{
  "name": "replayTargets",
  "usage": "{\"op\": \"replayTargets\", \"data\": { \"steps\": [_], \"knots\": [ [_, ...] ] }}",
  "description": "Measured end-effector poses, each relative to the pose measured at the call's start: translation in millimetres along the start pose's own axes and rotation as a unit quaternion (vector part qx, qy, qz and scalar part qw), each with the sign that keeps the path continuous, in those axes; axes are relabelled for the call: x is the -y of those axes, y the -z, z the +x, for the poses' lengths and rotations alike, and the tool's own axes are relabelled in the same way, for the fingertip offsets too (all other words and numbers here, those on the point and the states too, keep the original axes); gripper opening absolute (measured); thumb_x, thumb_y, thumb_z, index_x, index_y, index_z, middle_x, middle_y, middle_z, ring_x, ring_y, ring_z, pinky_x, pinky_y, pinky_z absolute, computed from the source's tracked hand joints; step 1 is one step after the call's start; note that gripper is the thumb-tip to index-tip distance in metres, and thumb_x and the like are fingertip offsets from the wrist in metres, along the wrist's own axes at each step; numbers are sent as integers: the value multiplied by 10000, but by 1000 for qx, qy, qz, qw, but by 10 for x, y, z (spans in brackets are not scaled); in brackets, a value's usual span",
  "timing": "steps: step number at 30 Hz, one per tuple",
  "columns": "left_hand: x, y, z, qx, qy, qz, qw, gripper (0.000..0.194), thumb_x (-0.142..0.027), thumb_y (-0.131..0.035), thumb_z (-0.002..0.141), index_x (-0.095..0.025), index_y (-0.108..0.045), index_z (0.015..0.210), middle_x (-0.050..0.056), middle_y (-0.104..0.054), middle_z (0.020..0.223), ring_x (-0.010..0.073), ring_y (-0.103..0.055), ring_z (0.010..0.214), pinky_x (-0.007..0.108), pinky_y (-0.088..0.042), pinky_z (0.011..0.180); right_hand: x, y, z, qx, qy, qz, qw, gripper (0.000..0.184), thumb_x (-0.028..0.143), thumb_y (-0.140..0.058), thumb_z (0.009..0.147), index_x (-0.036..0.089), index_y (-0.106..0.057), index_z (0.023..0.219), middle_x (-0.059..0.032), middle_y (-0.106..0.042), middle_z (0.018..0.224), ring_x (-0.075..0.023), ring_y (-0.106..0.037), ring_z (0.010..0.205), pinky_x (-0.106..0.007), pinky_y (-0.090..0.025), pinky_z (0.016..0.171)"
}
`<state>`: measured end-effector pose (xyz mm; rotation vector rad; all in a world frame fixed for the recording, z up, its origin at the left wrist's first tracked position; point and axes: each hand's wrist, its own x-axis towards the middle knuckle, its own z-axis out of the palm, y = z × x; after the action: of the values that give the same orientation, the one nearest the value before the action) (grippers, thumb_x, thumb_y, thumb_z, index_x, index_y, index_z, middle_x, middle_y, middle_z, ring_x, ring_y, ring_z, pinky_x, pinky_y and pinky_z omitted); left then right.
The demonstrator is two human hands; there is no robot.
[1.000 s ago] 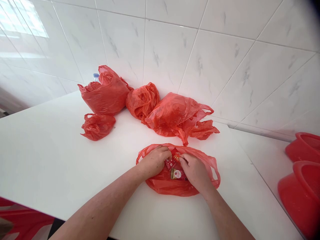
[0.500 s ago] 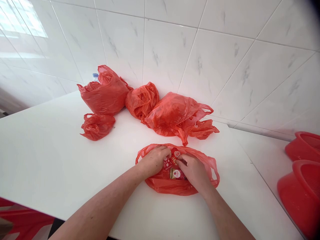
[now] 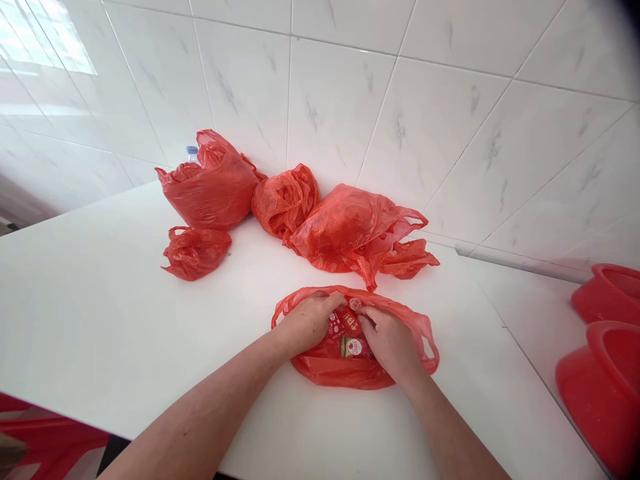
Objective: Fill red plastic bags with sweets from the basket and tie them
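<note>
A red plastic bag lies open on the white table just in front of me. Inside it are several small red packets with white labels. My left hand rests in the bag's left side, fingers curled on the packets. My right hand is in the right side, fingertips pinching among the same packets. What exactly each hand grips is partly hidden by the fingers.
Several more red bags stand near the tiled wall: a full one with a bottle cap showing, a crumpled one, a large one and a small knotted one. Red basins sit at the right.
Both hands have shifted slightly among the packets in the bag; the packets have been rearranged a little. The bags at the back have not moved.
</note>
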<state>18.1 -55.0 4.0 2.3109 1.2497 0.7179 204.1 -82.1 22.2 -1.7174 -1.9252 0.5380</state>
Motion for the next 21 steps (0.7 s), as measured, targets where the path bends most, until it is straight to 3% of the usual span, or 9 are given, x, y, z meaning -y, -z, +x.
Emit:
{"op": "replayTargets", "data": {
  "steps": [4, 10, 14, 21],
  "knots": [
    [6, -8, 3, 1, 5, 2, 1000, 320, -108, -371, 812, -239, -566, 1029, 26, -616, 939, 176, -600, 883, 279, -467, 760, 11, 2, 2, -12, -5, -28, 1000, 237, 285, -448, 861, 298, -654, 977, 42, -685, 963, -163, -608, 869, -287, -441, 720],
    [10, -7, 9, 4, -3, -4, 1000, 340, -113, -407, 795, -243, -561, 1068, 28, -625, 964, 180, -601, 898, 283, -472, 771, 24, -15, 6, 16, 3, -46, 999, 153, 346, -518, 822, 246, -630, 792, 17, -677, 818, -171, -609, 735, -285, -426, 628],
    [5, -3, 9, 1, -6, -6, 1000, 355, -106, -401, 800, -248, -562, 1083, 29, -627, 971, 182, -600, 914, 289, -469, 787, 6, -25, 9, 16, 6, -19, 1000, 163, 341, -512, 829, 259, -639, 890, 10, -682, 900, -186, -621, 816, -302, -451, 685],
    [-12, 10, -5, 1, 0, -5, 1000, 401, -86, -379, 803, -257, -553, 1120, 21, -624, 1005, 180, -593, 935, 293, -468, 802, -24, -63, 29, -48, 41, -30, 998, 241, 238, -492, 829, 245, -615, 1036, -26, -639, 1051, -201, -579, 977, -347, -450, 840]
  ]
}}
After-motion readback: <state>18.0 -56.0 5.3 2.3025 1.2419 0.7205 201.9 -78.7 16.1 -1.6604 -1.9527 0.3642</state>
